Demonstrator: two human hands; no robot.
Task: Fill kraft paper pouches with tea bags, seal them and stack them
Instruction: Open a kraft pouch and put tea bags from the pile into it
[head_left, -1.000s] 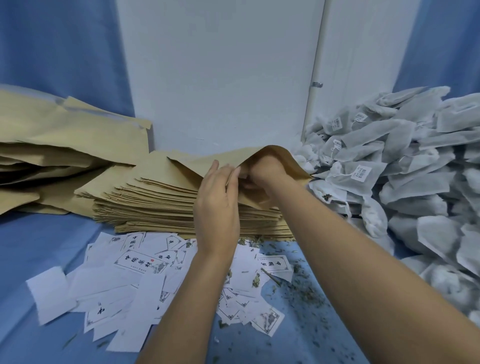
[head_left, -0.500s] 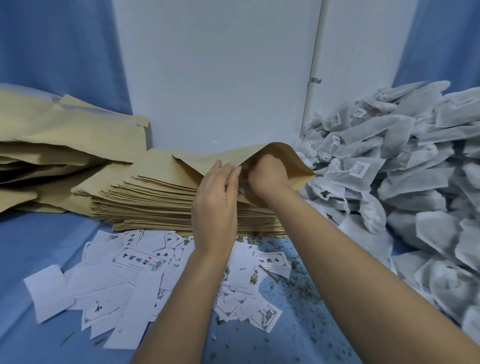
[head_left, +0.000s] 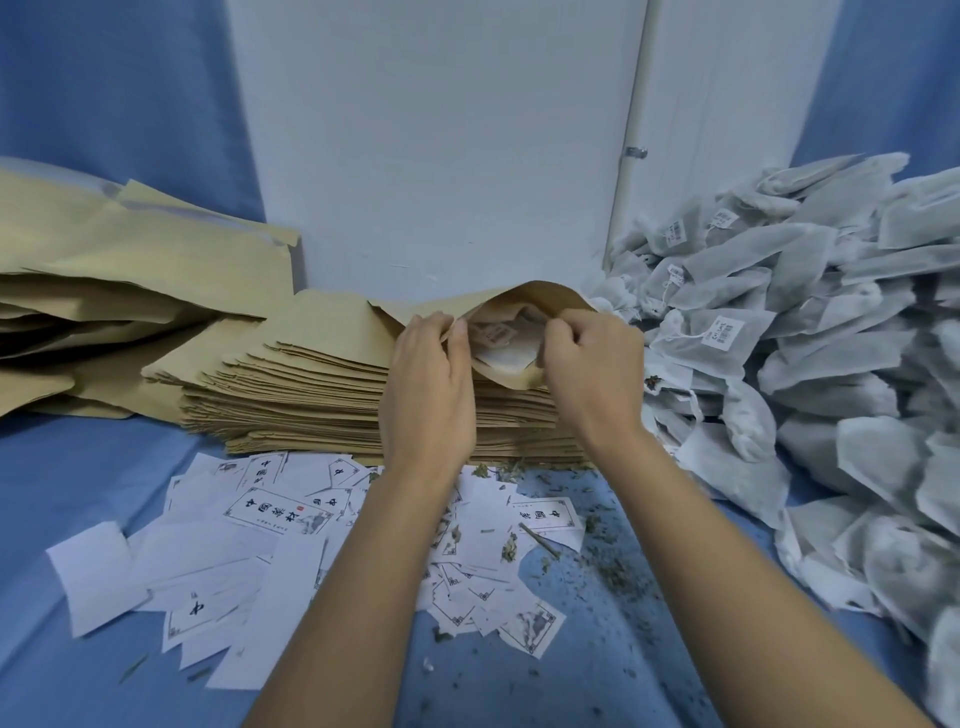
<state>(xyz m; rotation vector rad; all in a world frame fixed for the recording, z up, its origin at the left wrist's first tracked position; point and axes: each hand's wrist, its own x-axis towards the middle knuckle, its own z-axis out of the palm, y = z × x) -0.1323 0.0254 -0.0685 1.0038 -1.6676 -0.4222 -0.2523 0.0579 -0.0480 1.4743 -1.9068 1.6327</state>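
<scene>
A kraft paper pouch (head_left: 524, 301) lies on top of a stack of flat pouches (head_left: 322, 395), its mouth spread open toward me. White tea bags (head_left: 506, 345) with a small label show inside it. My left hand (head_left: 428, 384) pinches the left edge of the mouth. My right hand (head_left: 592, 369) grips the right edge with curled fingers. A big heap of white tea bags (head_left: 789, 332) fills the right side.
A second pile of larger kraft pouches (head_left: 119, 280) lies at the far left. Loose white printed labels (head_left: 280, 514) and tea crumbs (head_left: 602, 566) are scattered on the blue cloth in front. A white wall with a pipe (head_left: 628, 150) stands behind.
My right hand has come out of the pouch and now holds its right edge. The mouth is pulled wider, so the tea bags inside are visible.
</scene>
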